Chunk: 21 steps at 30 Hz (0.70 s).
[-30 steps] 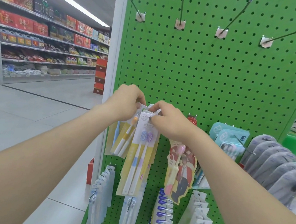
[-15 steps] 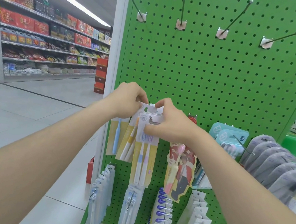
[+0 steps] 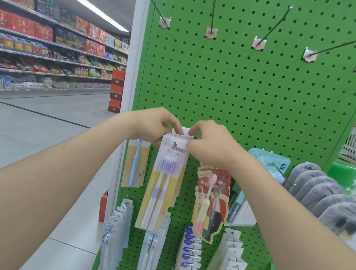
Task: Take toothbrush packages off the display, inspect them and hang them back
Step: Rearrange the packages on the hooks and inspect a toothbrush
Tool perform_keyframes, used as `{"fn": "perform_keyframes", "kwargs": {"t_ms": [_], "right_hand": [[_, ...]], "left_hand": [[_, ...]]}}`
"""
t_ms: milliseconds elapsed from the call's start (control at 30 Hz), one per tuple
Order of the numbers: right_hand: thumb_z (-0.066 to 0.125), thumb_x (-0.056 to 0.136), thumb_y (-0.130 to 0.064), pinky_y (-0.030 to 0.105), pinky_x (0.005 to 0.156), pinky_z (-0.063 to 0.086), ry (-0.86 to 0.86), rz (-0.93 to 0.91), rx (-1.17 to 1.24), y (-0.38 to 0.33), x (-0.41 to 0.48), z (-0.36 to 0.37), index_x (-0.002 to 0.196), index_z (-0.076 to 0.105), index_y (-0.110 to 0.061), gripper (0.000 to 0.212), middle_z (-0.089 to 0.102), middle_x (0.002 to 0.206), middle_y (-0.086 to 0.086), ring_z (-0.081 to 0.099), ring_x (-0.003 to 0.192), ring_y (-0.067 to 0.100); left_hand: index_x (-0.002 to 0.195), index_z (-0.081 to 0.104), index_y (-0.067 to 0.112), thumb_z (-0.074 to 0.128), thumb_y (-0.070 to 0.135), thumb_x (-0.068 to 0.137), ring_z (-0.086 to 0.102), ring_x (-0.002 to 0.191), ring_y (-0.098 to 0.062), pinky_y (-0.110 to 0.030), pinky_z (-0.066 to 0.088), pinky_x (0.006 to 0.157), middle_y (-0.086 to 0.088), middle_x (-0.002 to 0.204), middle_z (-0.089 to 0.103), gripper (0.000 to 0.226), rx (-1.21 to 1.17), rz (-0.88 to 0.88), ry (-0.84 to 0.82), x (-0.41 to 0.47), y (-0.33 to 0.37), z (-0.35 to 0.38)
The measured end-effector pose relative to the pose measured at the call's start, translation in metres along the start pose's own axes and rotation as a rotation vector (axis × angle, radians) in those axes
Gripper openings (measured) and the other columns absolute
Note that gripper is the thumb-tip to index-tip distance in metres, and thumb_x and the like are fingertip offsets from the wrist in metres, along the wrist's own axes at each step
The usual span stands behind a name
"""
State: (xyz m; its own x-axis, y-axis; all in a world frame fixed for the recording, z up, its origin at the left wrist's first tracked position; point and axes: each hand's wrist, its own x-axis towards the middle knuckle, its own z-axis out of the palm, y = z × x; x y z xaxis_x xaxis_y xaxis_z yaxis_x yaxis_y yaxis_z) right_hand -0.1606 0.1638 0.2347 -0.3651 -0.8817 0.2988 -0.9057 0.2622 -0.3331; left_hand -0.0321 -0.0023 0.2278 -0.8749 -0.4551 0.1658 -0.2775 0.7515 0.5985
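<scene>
Yellow toothbrush package (image 3: 162, 189) hanging below, left hand (image 3: 151, 124) and right hand (image 3: 212, 144) grips pinching its top

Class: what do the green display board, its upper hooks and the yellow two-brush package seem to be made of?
Green display board: probably painted sheet metal, smooth, evenly punched holes. Upper hooks: thin dark metal wire, glinting tips. Yellow two-brush package: printed card, perhaps behind clear plastic; faint sheen.

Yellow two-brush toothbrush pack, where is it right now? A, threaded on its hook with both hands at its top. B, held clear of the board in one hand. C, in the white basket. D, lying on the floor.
A: the hook pokes through the header of the yellow pack, while the left hand and right hand pinch its top.
</scene>
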Motion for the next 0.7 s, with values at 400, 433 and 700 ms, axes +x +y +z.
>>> {"fn": "perform_keyframes", "kwargs": {"t_ms": [400,433,700], "right_hand": [[0.052,0.094,-0.002,0.047,0.083,0.055,0.102,0.013,-0.246,0.006,0.032,0.013,0.130,0.060,-0.010,0.038,0.068,0.115,0.013,0.066,0.097,0.035],[0.053,0.095,-0.003,0.047,0.085,0.053,0.105,0.007,-0.251,0.005,0.033,0.014,0.132,0.058,-0.011,0.039,0.068,0.118,0.013,0.064,0.101,0.036],[0.055,0.092,-0.005,0.047,0.088,0.029,0.175,-0.005,-0.282,0.009,0.033,0.023,0.130,0.058,-0.016,0.040,0.069,0.115,0.007,0.061,0.111,0.035]], "left_hand": [[0.115,0.081,0.021,0.070,0.017,0.104,0.072,0.095,-0.018,-0.036,0.056,0.094,-0.001,0.111,0.078,0.016,0.300,0.057,0.321,0.031,-0.006,0.007],[0.111,0.082,0.022,0.073,0.020,0.102,0.072,0.095,-0.017,-0.039,0.057,0.096,0.001,0.107,0.079,0.013,0.309,0.057,0.313,0.033,-0.006,0.006],[0.099,0.081,0.016,0.080,0.019,0.097,0.069,0.082,-0.010,-0.025,0.051,0.078,0.003,0.088,0.075,0.004,0.250,0.011,0.315,0.041,-0.003,0.006]]}}
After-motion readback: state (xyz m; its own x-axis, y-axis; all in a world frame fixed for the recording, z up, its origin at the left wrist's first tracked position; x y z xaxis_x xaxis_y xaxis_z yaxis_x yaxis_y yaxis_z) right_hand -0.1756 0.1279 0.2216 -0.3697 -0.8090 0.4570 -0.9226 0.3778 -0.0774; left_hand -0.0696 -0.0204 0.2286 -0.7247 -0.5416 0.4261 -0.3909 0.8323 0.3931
